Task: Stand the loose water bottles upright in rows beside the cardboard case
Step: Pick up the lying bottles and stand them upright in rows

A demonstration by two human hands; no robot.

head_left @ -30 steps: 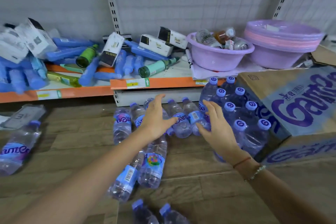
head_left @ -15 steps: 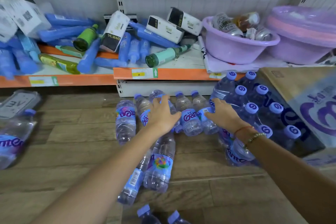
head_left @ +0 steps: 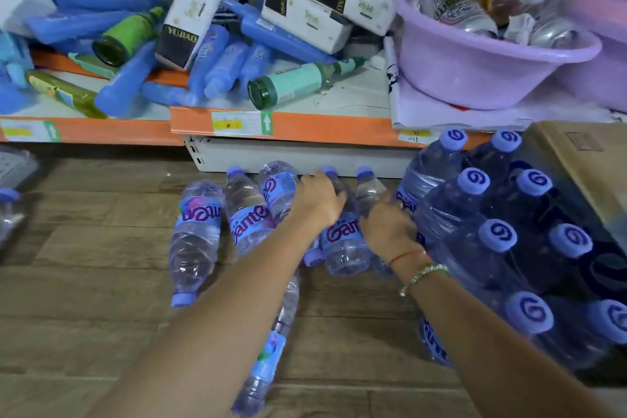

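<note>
Nearest the camera, one loose water bottle (head_left: 268, 360) lies on its side on the wooden floor (head_left: 84, 299), running away under the left forearm, clear plastic with a blue label band. Just past it, more loose bottles lie in a cluster close to the foot of the shelf unit: one (head_left: 196, 237) with its lilac-blue cap pointing toward the camera, another (head_left: 246, 214) beside it with the cap toward the shelf, purple lettering on blue-pink labels. The left hand (head_left: 317, 204) comes down over a lying bottle (head_left: 342, 241), fingers curled round its upper body. The right hand (head_left: 386, 224) is right beside it, fingers bent down onto the next lying bottle (head_left: 368, 190); whether it truly grips is hard to tell. To the right, upright bottles (head_left: 475, 231) stand in rows, caps up with a dark swirl on each, packed touching one another. Just beyond them sits the cardboard case (head_left: 590, 159), at the right edge of the floor. Farther back, the orange-edged shelf (head_left: 305, 127) carries tumbled blue tubes, a green bottle (head_left: 298, 83), white-and-black boxes, and a lilac basin (head_left: 481, 68) holding bottles.
</note>
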